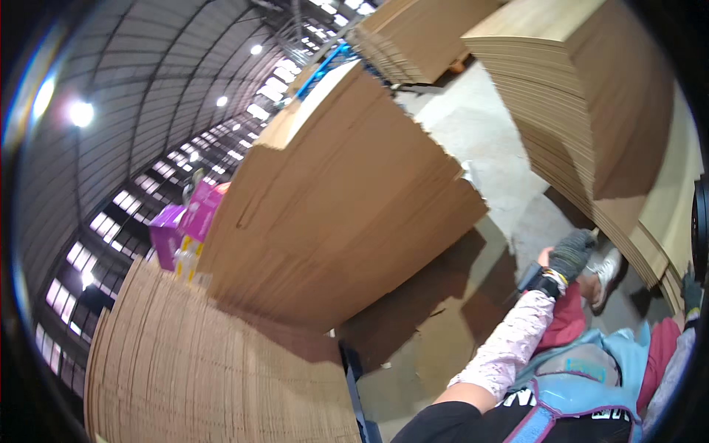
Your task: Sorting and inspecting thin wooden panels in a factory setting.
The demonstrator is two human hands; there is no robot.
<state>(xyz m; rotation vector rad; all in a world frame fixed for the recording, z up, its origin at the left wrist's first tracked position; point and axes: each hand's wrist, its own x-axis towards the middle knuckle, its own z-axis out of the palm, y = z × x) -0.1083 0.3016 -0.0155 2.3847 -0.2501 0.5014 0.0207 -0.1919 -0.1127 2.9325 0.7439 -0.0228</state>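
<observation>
My left hand, in a dark grey knit glove, is held low in front of my body at the right. Its fingers look curled together, and a small pale tip shows at their end; what they hold, if anything, I cannot make out. A dark band circles that wrist above a pale patterned sleeve. At the far right rim, my gloved right hand is only partly visible, close to the lower edge of a tall stack of cardboard sheets. Its fingers are too dark and cut off to read.
A large brown cardboard stack stands ahead, with corrugated sheets at lower left. Purple boxes sit behind. Another stack rests on a pallet at the back. Flattened cardboard lies on the floor near a dark metal edge.
</observation>
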